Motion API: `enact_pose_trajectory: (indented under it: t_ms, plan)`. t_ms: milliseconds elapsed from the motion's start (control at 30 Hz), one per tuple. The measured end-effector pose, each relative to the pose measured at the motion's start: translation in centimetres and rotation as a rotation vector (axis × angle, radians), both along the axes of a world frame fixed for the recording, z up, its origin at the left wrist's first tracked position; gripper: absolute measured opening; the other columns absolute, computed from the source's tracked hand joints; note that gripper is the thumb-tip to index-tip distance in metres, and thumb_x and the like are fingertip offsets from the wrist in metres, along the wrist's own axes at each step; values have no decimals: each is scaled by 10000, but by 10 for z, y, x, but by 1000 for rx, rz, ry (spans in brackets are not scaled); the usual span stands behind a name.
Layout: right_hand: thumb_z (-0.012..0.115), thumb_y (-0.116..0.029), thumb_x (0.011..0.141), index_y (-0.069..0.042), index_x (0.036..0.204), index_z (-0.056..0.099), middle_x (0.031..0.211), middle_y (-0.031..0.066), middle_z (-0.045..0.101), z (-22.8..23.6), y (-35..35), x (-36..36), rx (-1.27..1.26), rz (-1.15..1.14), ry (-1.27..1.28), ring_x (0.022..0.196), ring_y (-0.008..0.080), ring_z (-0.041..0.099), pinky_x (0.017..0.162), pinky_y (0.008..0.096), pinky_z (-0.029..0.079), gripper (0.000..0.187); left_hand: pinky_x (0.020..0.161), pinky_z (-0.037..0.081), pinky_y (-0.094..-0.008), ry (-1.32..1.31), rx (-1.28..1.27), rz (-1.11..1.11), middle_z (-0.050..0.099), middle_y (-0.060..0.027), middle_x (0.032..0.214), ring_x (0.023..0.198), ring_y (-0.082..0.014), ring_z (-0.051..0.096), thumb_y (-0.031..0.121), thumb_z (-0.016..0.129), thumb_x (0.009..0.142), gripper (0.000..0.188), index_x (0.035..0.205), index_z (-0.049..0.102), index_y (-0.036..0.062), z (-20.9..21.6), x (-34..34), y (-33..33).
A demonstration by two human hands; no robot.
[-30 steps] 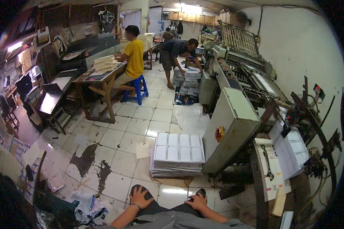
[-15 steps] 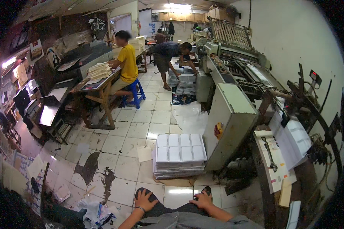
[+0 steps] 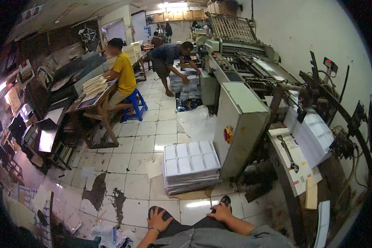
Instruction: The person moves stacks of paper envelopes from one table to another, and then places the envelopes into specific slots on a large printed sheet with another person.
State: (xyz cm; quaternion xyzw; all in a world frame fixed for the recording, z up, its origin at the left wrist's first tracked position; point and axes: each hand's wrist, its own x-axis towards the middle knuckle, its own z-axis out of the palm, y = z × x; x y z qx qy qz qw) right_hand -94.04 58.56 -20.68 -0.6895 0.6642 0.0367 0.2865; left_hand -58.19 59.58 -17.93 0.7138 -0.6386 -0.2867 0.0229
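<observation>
My left hand [image 3: 159,220] lies on my left knee with its fingers spread, and a band circles the wrist. On the other knee rests my right hand [image 3: 221,212], its fingers stretched out; neither hand holds anything. Beyond my feet, a tall stack of white printed sheets [image 3: 191,158], its top marked with a grid of pale panels, stands on brown cardboard [image 3: 193,194] on the floor. Both hands are apart from the stack.
A grey-green machine cabinet [image 3: 240,128] with a red-and-yellow switch stands right of the stack. A wrench [image 3: 288,155] lies on the right-hand bench. A co-worker in yellow [image 3: 124,70] sits at a wooden table; another person [image 3: 169,56] bends over paper stacks. Dark patches [image 3: 96,192] mark the tiled floor.
The view has turned and tilted slightly, so the room sits further left in it. The bending person's arm has shifted over the paper stacks. My hands stay on my knees.
</observation>
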Motion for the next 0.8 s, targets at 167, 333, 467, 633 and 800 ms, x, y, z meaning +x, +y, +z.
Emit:
enact_pose_trajectory:
  t_ms: [167,333,467,633,800]
  plan:
    - [546,-757,771,-225,1286,629,1403,34,550,-12,-1,-1,-10,-2,11,1429,333,288,1097,708,82,745,1127,151,-660,-12,-21,-12,191,-85,1613,1488,-355,91,672,622,770,769,1416,497,274,-2,1,1]
    - [548,-727,802,-192,1287,629,1424,54,528,-7,0,0,-2,7,-24,1420,352,301,1083,748,37,727,1122,164,-665,-9,-38,-8,190,-88,1613,1488,-359,89,669,617,773,768,1419,490,273,-11,3,3]
    - [545,-731,799,-191,1281,632,1419,51,533,-10,1,-5,-14,13,-14,1414,342,311,1083,747,38,728,1117,176,-668,-29,-5,-24,191,-91,1612,1487,-364,96,667,617,772,769,1417,493,266,-2,-2,-1]
    - [560,-744,771,-201,1262,650,1362,63,580,-5,-1,1,-10,14,10,1417,318,311,1102,689,89,737,1116,178,-670,-39,-24,-11,201,-94,1608,1484,-365,108,659,625,770,766,1412,501,260,-5,2,2]
    - [564,-742,768,-202,1263,650,1349,57,590,-10,0,-1,-19,-9,3,1414,316,318,1099,683,86,738,1120,175,-667,-36,-20,-10,199,-91,1610,1486,-360,108,657,629,768,766,1410,505,257,-5,0,1]
